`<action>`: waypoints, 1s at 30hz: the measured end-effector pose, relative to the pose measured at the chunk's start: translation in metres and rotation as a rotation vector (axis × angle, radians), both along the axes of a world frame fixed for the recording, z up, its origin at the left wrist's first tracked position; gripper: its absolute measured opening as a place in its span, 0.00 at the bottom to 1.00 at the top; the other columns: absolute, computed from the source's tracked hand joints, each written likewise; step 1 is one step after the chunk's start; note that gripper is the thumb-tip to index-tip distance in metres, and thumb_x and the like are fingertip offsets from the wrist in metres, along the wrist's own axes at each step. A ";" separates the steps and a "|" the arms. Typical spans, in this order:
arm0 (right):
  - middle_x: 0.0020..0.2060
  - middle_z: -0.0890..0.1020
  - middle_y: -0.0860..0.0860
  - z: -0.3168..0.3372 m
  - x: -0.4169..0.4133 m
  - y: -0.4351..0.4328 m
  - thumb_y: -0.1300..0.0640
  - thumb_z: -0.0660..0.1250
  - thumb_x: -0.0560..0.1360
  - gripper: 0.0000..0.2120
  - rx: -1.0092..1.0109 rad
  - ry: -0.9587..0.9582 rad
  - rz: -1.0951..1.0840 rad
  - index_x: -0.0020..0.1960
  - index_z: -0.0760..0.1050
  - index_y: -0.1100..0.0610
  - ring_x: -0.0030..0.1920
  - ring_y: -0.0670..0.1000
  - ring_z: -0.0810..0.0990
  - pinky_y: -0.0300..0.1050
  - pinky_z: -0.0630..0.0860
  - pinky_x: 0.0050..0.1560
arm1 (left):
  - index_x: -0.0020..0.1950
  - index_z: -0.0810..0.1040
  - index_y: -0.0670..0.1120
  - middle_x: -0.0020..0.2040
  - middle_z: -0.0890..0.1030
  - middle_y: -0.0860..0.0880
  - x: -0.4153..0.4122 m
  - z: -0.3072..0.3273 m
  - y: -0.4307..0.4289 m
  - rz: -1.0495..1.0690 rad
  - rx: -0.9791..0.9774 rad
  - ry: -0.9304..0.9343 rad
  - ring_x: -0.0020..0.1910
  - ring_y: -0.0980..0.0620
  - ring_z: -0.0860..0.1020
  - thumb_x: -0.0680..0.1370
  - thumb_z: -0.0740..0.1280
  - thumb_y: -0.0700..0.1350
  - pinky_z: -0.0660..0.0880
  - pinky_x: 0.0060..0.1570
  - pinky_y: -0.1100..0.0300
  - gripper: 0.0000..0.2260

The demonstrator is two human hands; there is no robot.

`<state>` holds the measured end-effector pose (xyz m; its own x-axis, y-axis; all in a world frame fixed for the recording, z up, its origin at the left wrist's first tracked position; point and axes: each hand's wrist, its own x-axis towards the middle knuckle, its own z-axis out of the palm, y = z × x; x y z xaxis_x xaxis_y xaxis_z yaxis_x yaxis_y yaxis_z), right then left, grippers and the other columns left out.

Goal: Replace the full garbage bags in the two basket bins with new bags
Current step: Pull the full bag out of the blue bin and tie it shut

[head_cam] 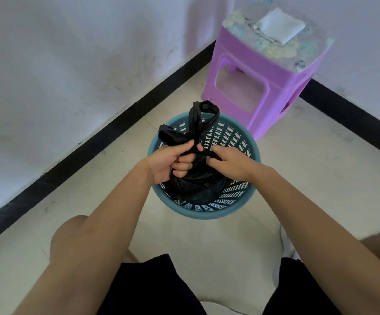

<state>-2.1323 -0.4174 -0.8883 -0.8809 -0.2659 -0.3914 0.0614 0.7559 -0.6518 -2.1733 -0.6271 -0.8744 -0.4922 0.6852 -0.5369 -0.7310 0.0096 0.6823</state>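
Where fingers (184,159) clutch blk bag (198,185), neck's hidden.

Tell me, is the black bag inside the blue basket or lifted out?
Inside. The black bag sits within the blue basket, its bulk below the rim; the left hand and right hand grip its twisted handles.
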 end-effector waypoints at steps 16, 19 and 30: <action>0.42 0.82 0.48 0.038 -0.020 -0.007 0.45 0.63 0.80 0.12 -0.810 0.019 -0.755 0.46 0.78 0.52 0.45 0.45 0.79 0.41 0.76 0.47 | 0.41 0.72 0.47 0.31 0.63 0.49 0.005 0.006 0.007 0.029 -0.148 0.154 0.27 0.54 0.57 0.81 0.61 0.56 0.57 0.28 0.61 0.15; 0.39 0.80 0.51 0.033 -0.024 -0.003 0.51 0.60 0.83 0.13 -0.942 0.112 -1.079 0.44 0.75 0.54 0.42 0.48 0.78 0.42 0.77 0.45 | 0.55 0.78 0.42 0.32 0.71 0.49 0.008 0.006 0.007 0.114 -0.050 0.097 0.27 0.54 0.62 0.81 0.61 0.53 0.60 0.31 0.61 0.15; 0.19 0.56 0.45 0.040 -0.019 -0.026 0.58 0.60 0.80 0.19 -1.278 -0.384 -1.105 0.31 0.59 0.50 0.19 0.44 0.54 0.37 0.54 0.19 | 0.59 0.78 0.40 0.55 0.83 0.43 0.007 0.001 0.016 0.476 0.093 -0.005 0.32 0.57 0.72 0.83 0.60 0.43 0.67 0.27 0.67 0.11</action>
<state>-2.1518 -0.4432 -0.8480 -0.7608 0.0654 -0.6457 0.4351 -0.6868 -0.5822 -2.1667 -0.6109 -0.8737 -0.7601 0.4293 -0.4877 -0.6428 -0.3877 0.6606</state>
